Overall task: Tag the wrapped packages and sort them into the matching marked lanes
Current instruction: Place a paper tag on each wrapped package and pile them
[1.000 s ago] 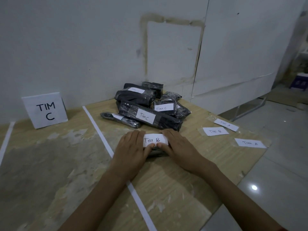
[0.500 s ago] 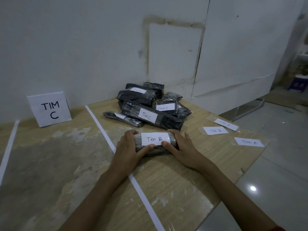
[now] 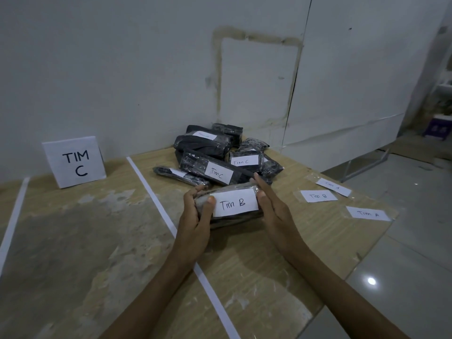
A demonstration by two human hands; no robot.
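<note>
A dark wrapped package [image 3: 230, 217] with a white tag reading "Tim B" sits tilted up towards me just above the table. My left hand [image 3: 195, 216] grips its left end, thumb on the tag's edge. My right hand [image 3: 271, 206] holds its right end. Behind it lies a pile of several dark wrapped packages [image 3: 215, 152], two of them tagged "Tim C". Three loose tags lie at the right: "Tim B" [image 3: 318, 196] and two "Tim A" tags [image 3: 368, 213]. A white sign "TIM C" [image 3: 74, 161] stands at the back left.
White tape lines [image 3: 156, 204] split the wooden table [image 3: 256, 277] into lanes; another strip [image 3: 13, 216] runs at the far left. The wall stands close behind the pile. The table's right edge drops to a tiled floor [image 3: 403, 277].
Both hands have lifted the "Tim B" package off the table and tipped its tagged face towards me. My fingers moved from pressing on the tag to gripping the ends.
</note>
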